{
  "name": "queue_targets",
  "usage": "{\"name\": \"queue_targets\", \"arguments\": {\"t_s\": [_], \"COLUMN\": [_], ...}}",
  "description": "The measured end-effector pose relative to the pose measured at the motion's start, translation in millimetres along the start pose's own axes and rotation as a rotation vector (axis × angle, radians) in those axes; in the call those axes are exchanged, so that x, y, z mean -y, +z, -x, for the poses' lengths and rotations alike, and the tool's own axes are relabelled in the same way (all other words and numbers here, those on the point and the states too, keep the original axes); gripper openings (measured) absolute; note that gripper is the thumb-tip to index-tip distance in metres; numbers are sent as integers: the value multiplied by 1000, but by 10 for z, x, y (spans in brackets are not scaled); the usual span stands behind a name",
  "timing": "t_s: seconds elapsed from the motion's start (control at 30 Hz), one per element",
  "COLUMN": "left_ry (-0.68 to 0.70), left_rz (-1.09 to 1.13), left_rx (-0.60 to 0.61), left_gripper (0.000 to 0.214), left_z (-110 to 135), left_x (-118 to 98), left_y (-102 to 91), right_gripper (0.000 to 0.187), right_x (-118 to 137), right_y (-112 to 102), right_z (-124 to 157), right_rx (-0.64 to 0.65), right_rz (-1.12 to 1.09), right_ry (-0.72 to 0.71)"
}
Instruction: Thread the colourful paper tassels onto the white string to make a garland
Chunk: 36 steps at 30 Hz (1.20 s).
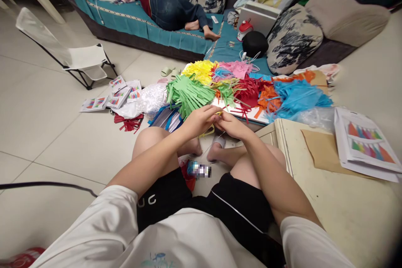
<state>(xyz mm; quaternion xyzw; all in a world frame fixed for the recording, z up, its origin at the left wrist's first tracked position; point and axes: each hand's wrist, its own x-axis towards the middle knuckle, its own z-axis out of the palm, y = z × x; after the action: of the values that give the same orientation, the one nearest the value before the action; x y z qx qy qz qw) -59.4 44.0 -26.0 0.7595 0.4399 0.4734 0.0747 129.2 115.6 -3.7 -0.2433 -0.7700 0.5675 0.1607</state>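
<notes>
My left hand (198,120) and my right hand (233,125) meet above my knees, both pinched on a thin yellow paper strip (211,129) that loops down between them. Just beyond my hands lie piles of fringed paper: green (188,92), yellow (201,70), pink (237,68), red (249,91), orange (270,94) and blue (297,96). I sit with bare feet on the tiled floor.
A low cream table (339,192) at my right carries brown paper (323,150) and printed colour sheets (366,142). More printed cards (117,94) and a white folding chair (72,52) are at the left. Another person (176,4) reclines on a teal sofa behind.
</notes>
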Motion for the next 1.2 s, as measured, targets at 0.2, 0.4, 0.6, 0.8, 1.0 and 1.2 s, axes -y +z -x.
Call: {"name": "queue_targets", "arguments": {"t_s": [0.2,0.4,0.6,0.8,1.0,1.2], "left_ry": [44,-41,-21,21,47,-272], "left_rz": [-17,22,125,78,225,481], "left_rx": [-17,-9,-31,-136,-136,-259], "left_gripper": [26,24,18,22,20,13], "left_z": [-1,7,-7,-23,-24,-81], "left_x": [7,-17,-88,-33,52,60], "left_y": [4,17,-7,-44,-52,-33], "right_gripper": [67,31,32,34,40,40], "right_x": [53,76,52,89,122,143], "right_y": [-10,-13,-20,-12,-32,3], "right_z": [-1,-17,-66,-35,20,23], "right_rx": [39,-17,-215,-183,-37,-29], "right_rz": [-237,-256,-32,20,-50,-93], "right_ry": [25,52,-5,-55,13,5]}}
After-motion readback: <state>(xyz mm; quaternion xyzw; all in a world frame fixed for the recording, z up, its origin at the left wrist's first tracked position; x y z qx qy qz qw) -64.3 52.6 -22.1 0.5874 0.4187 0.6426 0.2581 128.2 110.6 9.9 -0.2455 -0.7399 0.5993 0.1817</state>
